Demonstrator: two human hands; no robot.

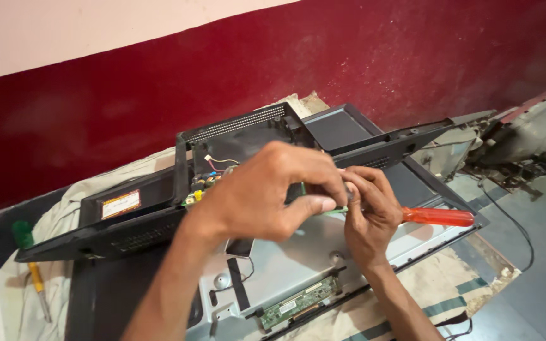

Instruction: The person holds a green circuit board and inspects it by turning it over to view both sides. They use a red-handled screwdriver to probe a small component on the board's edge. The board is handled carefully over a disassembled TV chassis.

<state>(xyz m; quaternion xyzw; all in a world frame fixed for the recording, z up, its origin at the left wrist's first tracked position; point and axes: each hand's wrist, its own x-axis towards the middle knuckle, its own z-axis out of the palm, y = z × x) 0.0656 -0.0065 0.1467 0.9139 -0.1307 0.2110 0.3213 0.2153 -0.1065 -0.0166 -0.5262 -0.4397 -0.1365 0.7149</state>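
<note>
Fingers (323, 203) of the left hand (266, 192) pinch something small at the edge of the green circuit board (200, 188), too hidden to name; right hand (368, 218) closes round the orange-handled screwdriver (438, 216), tip lost behind both hands. Far left, a green-and-yellow screwdriver (30, 259) lies on the cloth (64, 202). Black back cover (134, 215) is propped up over the grey metal chassis (298, 252); a narrow green board (298, 303) sits along its near edge. Judgement: keep the driver square to the screw, pinch steady, coloured wires (213, 165) clear of the tip.
</note>
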